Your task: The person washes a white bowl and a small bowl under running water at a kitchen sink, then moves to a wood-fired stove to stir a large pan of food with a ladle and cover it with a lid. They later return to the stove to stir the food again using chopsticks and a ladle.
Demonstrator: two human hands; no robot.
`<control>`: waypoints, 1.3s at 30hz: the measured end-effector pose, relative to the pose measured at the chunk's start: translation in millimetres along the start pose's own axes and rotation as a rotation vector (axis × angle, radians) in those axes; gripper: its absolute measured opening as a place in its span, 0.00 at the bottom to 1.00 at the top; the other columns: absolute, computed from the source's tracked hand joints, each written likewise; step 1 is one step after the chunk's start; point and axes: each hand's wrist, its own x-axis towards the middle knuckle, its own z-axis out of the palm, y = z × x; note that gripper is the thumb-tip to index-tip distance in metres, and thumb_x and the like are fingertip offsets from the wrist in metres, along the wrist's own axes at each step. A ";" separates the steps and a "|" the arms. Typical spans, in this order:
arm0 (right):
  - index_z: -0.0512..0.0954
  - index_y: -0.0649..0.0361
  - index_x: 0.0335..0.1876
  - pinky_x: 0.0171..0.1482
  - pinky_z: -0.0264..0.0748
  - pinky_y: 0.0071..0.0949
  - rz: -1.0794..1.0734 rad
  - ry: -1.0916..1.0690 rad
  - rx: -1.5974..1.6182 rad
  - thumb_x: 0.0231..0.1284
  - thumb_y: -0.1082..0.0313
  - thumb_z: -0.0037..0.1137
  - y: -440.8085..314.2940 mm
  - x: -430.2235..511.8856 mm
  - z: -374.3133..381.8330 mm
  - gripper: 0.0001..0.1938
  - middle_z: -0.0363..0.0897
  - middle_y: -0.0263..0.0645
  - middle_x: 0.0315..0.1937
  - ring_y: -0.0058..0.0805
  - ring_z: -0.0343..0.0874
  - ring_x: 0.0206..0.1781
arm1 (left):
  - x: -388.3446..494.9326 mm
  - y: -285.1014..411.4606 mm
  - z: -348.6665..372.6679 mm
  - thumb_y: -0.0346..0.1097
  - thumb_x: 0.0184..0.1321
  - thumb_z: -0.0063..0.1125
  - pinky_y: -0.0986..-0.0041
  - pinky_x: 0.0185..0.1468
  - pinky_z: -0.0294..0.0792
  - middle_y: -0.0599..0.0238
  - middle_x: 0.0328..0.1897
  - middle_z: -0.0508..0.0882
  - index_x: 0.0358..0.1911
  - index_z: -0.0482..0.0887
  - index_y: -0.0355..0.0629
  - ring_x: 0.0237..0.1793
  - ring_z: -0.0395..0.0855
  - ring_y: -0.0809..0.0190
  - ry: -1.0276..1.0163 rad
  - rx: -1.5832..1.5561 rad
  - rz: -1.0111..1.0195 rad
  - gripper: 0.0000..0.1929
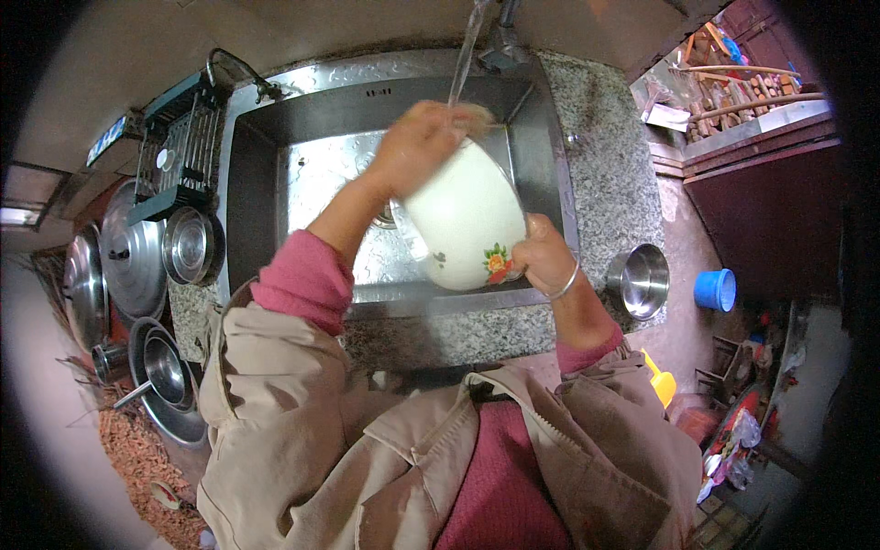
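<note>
Over a stainless steel sink [330,254], a white enamel basin [467,206] with a flower print is tilted on its side, its outer wall facing up. My right hand [543,254], with a silver bangle at the wrist, grips its lower right edge. The blurred fingers of my left hand [430,141] lie at the basin's upper edge, and whether they hold anything is hidden. Water [466,58] runs down from the top onto that hand. A second tap [265,89] curves over the sink's upper left corner.
A steel bowl [644,282] stands on the granite counter [605,158] at the right, with a blue plastic cup [715,290] beyond it. To the left are a dish rack [180,148], a glass-like round dish [188,245], a large metal lid [130,258] and nested metal bowls [165,371].
</note>
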 end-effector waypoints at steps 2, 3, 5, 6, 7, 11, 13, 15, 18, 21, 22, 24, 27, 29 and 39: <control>0.73 0.66 0.36 0.30 0.70 0.21 -0.036 -0.032 0.003 0.32 0.81 0.47 5.0 -8.1 -1.3 0.17 0.74 0.35 0.28 0.22 0.73 0.29 | -0.6 -9.3 -9.8 0.37 0.55 0.40 0.78 0.42 0.65 0.65 0.39 0.75 0.44 0.72 0.40 0.39 0.72 0.69 0.005 -0.467 -0.309 0.15; 0.73 0.66 0.36 0.31 0.70 0.20 -0.080 -0.077 0.015 0.32 0.81 0.47 6.9 -8.3 -1.9 0.17 0.75 0.34 0.28 0.21 0.73 0.29 | 4.3 -10.8 -14.4 0.36 0.54 0.41 0.78 0.42 0.65 0.64 0.39 0.75 0.44 0.72 0.41 0.39 0.72 0.68 -0.011 -0.424 -0.289 0.15; 0.73 0.65 0.37 0.35 0.69 0.21 -0.033 -0.089 -0.092 0.36 0.79 0.49 10.1 -4.8 -1.7 0.15 0.75 0.34 0.29 0.20 0.72 0.32 | 3.7 -5.8 -15.6 0.35 0.51 0.42 0.76 0.42 0.65 0.64 0.38 0.76 0.43 0.73 0.43 0.38 0.72 0.66 -0.045 -0.297 -0.348 0.15; 0.72 0.65 0.38 0.37 0.69 0.21 0.008 -0.106 -0.135 0.36 0.78 0.50 10.4 0.5 -1.7 0.16 0.75 0.34 0.30 0.21 0.73 0.33 | 3.8 0.1 -13.1 0.35 0.50 0.43 0.75 0.42 0.65 0.63 0.37 0.76 0.42 0.74 0.44 0.37 0.72 0.65 -0.016 -0.097 -0.144 0.15; 0.72 0.64 0.39 0.38 0.69 0.21 0.105 -0.061 -0.195 0.37 0.78 0.51 8.8 5.6 -2.4 0.16 0.74 0.34 0.31 0.22 0.73 0.33 | 5.8 7.5 -9.1 0.35 0.48 0.44 0.74 0.41 0.65 0.62 0.36 0.76 0.41 0.74 0.45 0.37 0.72 0.63 0.006 0.124 0.034 0.15; 0.68 0.60 0.45 0.45 0.67 0.24 -0.023 -0.132 0.127 0.38 0.78 0.47 -5.6 26.3 -2.0 0.21 0.71 0.35 0.39 0.26 0.71 0.42 | -10.8 38.5 35.3 0.36 0.44 0.50 0.68 0.40 0.64 0.57 0.37 0.73 0.38 0.76 0.48 0.37 0.71 0.51 -0.071 0.542 0.489 0.14; 0.69 0.60 0.43 0.47 0.66 0.24 -0.032 0.019 0.349 0.37 0.81 0.42 -6.9 30.9 6.5 0.20 0.71 0.34 0.39 0.25 0.70 0.45 | -16.8 40.3 43.6 0.36 0.44 0.51 0.65 0.38 0.65 0.56 0.37 0.73 0.36 0.76 0.48 0.36 0.72 0.50 0.079 0.582 0.565 0.12; 0.69 0.62 0.43 0.45 0.67 0.23 -0.090 -0.008 0.083 0.36 0.81 0.41 -10.2 28.4 9.5 0.21 0.72 0.34 0.39 0.24 0.71 0.42 | -15.0 29.9 43.7 0.38 0.45 0.51 0.64 0.38 0.65 0.56 0.38 0.73 0.35 0.76 0.48 0.36 0.72 0.50 0.196 0.561 0.557 0.11; 0.69 0.66 0.43 0.43 0.68 0.21 -0.081 -0.019 -0.073 0.35 0.82 0.38 -7.6 19.0 15.3 0.21 0.73 0.35 0.37 0.23 0.72 0.39 | -3.9 -1.9 30.1 0.40 0.49 0.47 0.65 0.42 0.64 0.55 0.39 0.73 0.37 0.76 0.48 0.39 0.72 0.51 0.307 0.425 0.258 0.12; 0.70 0.68 0.43 0.41 0.68 0.20 -0.077 0.026 -0.217 0.34 0.83 0.36 -5.0 13.5 13.5 0.21 0.73 0.36 0.35 0.22 0.72 0.36 | 14.8 -37.7 -2.6 0.42 0.54 0.40 0.65 0.47 0.63 0.52 0.42 0.72 0.42 0.74 0.49 0.42 0.72 0.50 0.173 -0.283 -0.677 0.15; 0.70 0.69 0.42 0.40 0.68 0.19 -0.079 0.040 -0.274 0.34 0.83 0.36 -4.0 12.6 11.8 0.22 0.73 0.36 0.34 0.21 0.72 0.36 | 13.3 -42.7 2.0 0.42 0.54 0.39 0.65 0.47 0.63 0.51 0.42 0.71 0.43 0.73 0.49 0.42 0.72 0.50 0.223 -0.225 -0.551 0.15; 0.70 0.69 0.43 0.40 0.68 0.19 -0.082 0.070 -0.245 0.35 0.83 0.35 -1.3 15.4 9.3 0.22 0.73 0.36 0.34 0.21 0.72 0.36 | 6.8 -40.5 11.6 0.42 0.55 0.38 0.65 0.46 0.64 0.50 0.43 0.71 0.45 0.71 0.49 0.42 0.72 0.50 0.289 0.011 -0.441 0.16; 0.69 0.66 0.43 0.43 0.68 0.21 -0.071 0.152 0.003 0.38 0.83 0.36 6.5 23.3 6.3 0.20 0.72 0.36 0.38 0.23 0.72 0.40 | -19.7 -5.4 59.3 0.31 0.44 0.48 0.60 0.44 0.63 0.51 0.43 0.70 0.40 0.72 0.45 0.40 0.70 0.46 0.424 0.379 0.160 0.15; 0.68 0.65 0.44 0.45 0.68 0.23 -0.100 0.246 0.189 0.41 0.83 0.36 13.4 29.9 7.0 0.19 0.71 0.37 0.41 0.24 0.71 0.43 | -31.1 18.7 76.2 0.30 0.40 0.50 0.61 0.46 0.61 0.55 0.45 0.70 0.41 0.73 0.45 0.43 0.68 0.47 0.366 0.526 0.296 0.18; 0.68 0.70 0.44 0.33 0.65 0.11 -0.141 0.249 0.057 0.23 0.82 0.34 8.7 12.5 8.9 0.28 0.74 0.37 0.32 0.21 0.73 0.31 | -10.9 -16.0 30.3 0.38 0.53 0.41 0.70 0.51 0.60 0.59 0.46 0.73 0.44 0.72 0.48 0.50 0.68 0.57 0.205 0.410 0.099 0.15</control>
